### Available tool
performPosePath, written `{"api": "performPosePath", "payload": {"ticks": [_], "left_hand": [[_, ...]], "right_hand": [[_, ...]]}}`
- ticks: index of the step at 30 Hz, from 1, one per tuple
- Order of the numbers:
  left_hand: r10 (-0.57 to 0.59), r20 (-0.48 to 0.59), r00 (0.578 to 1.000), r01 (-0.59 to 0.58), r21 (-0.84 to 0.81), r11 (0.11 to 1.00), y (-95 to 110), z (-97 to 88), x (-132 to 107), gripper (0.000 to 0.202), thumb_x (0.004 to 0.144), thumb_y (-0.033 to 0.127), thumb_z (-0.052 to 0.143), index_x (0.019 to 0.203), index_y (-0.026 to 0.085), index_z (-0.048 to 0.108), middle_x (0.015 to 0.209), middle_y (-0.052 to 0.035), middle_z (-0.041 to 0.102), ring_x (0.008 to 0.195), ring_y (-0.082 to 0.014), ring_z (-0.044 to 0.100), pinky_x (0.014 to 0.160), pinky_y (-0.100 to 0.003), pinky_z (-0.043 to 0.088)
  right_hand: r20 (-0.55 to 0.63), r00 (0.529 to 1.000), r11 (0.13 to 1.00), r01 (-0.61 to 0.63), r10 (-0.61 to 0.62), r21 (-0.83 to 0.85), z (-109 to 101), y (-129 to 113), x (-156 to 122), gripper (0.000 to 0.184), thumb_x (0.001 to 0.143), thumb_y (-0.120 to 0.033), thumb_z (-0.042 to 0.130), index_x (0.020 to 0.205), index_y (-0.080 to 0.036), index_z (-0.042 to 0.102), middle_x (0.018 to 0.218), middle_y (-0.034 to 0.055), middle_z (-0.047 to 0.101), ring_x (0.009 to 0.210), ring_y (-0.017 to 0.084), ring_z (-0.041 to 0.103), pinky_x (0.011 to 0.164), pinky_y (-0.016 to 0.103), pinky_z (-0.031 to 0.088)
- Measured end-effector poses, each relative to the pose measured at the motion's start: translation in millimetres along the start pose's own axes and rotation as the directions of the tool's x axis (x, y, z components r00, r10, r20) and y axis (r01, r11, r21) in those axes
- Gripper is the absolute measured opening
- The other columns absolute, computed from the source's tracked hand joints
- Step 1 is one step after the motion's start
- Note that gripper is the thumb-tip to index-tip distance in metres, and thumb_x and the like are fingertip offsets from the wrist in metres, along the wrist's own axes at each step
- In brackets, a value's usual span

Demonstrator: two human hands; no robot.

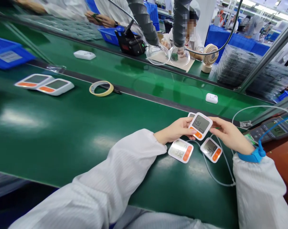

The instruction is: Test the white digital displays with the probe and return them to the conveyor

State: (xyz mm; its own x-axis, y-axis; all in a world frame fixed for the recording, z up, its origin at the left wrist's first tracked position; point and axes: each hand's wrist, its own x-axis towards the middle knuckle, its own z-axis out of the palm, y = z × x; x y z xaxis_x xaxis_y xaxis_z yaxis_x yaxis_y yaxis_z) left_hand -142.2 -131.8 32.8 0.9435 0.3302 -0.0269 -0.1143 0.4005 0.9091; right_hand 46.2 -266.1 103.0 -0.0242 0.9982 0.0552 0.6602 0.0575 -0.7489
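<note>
Above the green bench, a white blood pressure monitor [200, 126] with a grey display and orange buttons is held up between my hands. My left hand [179, 128] grips its left side, thumb by the orange buttons. At its right edge, my right hand [223, 130] has its fingers closed on the rim, partly hidden behind it. Below lie two similar monitors, a left one [180, 150] and a right one [211, 150], both with lit digits. Another monitor [191, 114] shows only partly behind the held one. A thin pale tube [209, 170] loops beneath my right hand.
Two more monitors [54, 86] and a tape roll [101, 88] lie to the left, near a blue bin [10, 55]. White parts sit on the green strip beyond. A meter [272, 129] stands at right. Co-workers, a small fan [209, 55] and stacked trays [239, 66] are across.
</note>
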Motion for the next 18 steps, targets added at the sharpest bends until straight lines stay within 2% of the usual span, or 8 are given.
{"api": "performPosePath", "payload": {"ticks": [2, 5, 8, 10, 13, 15, 16, 18], "left_hand": [[-0.004, 0.014, 1.000, 0.003, 0.055, 0.998, -0.5, 3.4, -1.1, 0.059, 0.068, 0.027, 0.086, 0.120, 0.015, 0.061, 0.092, -0.0075, 0.072, 0.075, -0.0163, 0.069, 0.065, -0.025, 0.056], [-0.024, 0.029, 0.999, 0.020, 0.140, 0.990, -2.9, 9.1, -2.0, 0.055, 0.069, 0.024, 0.084, 0.118, 0.014, 0.060, 0.098, -0.0087, 0.071, 0.082, -0.0173, 0.069, 0.070, -0.026, 0.056], [-0.050, -0.003, 0.999, 0.050, 0.184, 0.982, -4.0, 12.2, -2.1, 0.053, 0.069, 0.025, 0.083, 0.116, 0.014, 0.059, 0.099, -0.0088, 0.070, 0.083, -0.0176, 0.068, 0.069, -0.027, 0.056], [-0.041, -0.028, 0.999, 0.045, 0.183, 0.982, -2.4, 11.5, -1.7, 0.053, 0.069, 0.026, 0.083, 0.115, 0.014, 0.058, 0.099, -0.0089, 0.070, 0.082, -0.0179, 0.068, 0.068, -0.028, 0.055], [0.039, -0.104, 0.994, -0.019, 0.182, 0.983, 3.5, 2.8, 0.3, 0.053, 0.069, 0.027, 0.081, 0.115, 0.013, 0.058, 0.093, -0.0078, 0.070, 0.073, -0.0149, 0.065, 0.063, -0.026, 0.053], [0.103, -0.185, 0.977, -0.063, 0.209, 0.976, 8.8, -8.7, 2.1, 0.051, 0.068, 0.027, 0.081, 0.112, 0.011, 0.059, 0.086, -0.0062, 0.069, 0.064, -0.0116, 0.061, 0.058, -0.023, 0.050], [0.128, -0.227, 0.965, -0.074, 0.229, 0.970, 11.4, -15.7, 2.8, 0.051, 0.067, 0.026, 0.081, 0.110, 0.010, 0.059, 0.083, -0.0056, 0.069, 0.060, -0.0102, 0.059, 0.056, -0.022, 0.048], [0.156, -0.319, 0.935, -0.064, 0.279, 0.958, 16.0, -30.3, 3.5, 0.052, 0.067, 0.026, 0.081, 0.111, 0.009, 0.059, 0.081, -0.0055, 0.069, 0.057, -0.0089, 0.056, 0.053, -0.021, 0.046]], "right_hand": [[-0.055, 0.998, 0.994, -0.035, 0.030, -0.103, 3.9, 1.2, 1.2, 0.032, 0.092, -0.023, 0.051, 0.120, -0.023, 0.067, 0.111, 0.0042, 0.072, 0.097, 0.021, 0.067, 0.089, 0.034, 0.051], [-0.065, 0.996, 0.941, -0.072, 0.053, -0.330, 13.0, 0.9, 3.3, 0.029, 0.089, -0.012, 0.050, 0.107, -0.022, 0.071, 0.101, 0.0039, 0.073, 0.089, 0.021, 0.066, 0.082, 0.031, 0.050], [-0.171, 0.981, 0.760, -0.178, 0.090, -0.625, 19.2, 1.7, 4.1, 0.028, 0.090, -0.008, 0.047, 0.099, -0.018, 0.071, 0.092, 0.0089, 0.072, 0.087, 0.025, 0.064, 0.080, 0.035, 0.048], [-0.274, 0.959, 0.651, -0.254, 0.073, -0.715, 18.6, 4.6, 3.4, 0.027, 0.092, -0.010, 0.047, 0.106, -0.014, 0.070, 0.099, 0.0130, 0.070, 0.093, 0.029, 0.063, 0.083, 0.039, 0.048], [-0.340, 0.939, 0.671, -0.282, 0.048, -0.686, 11.5, 9.9, 0.2, 0.038, 0.091, -0.018, 0.056, 0.128, -0.011, 0.060, 0.124, 0.0167, 0.062, 0.107, 0.031, 0.061, 0.090, 0.041, 0.049], [-0.229, 0.964, 0.753, -0.252, 0.138, -0.608, 6.5, 10.8, -2.4, 0.044, 0.090, -0.027, 0.061, 0.131, -0.013, 0.057, 0.121, 0.0142, 0.064, 0.101, 0.028, 0.065, 0.086, 0.038, 0.051], [-0.121, 0.973, 0.794, -0.232, 0.198, -0.562, 5.2, 10.2, -3.4, 0.044, 0.090, -0.032, 0.063, 0.130, -0.015, 0.059, 0.115, 0.0116, 0.067, 0.096, 0.026, 0.066, 0.083, 0.037, 0.052], [0.102, 0.952, 0.841, -0.203, 0.290, -0.501, 5.8, 7.2, -4.3, 0.048, 0.085, -0.040, 0.068, 0.128, -0.019, 0.060, 0.108, 0.0080, 0.071, 0.093, 0.025, 0.067, 0.081, 0.035, 0.052]]}}
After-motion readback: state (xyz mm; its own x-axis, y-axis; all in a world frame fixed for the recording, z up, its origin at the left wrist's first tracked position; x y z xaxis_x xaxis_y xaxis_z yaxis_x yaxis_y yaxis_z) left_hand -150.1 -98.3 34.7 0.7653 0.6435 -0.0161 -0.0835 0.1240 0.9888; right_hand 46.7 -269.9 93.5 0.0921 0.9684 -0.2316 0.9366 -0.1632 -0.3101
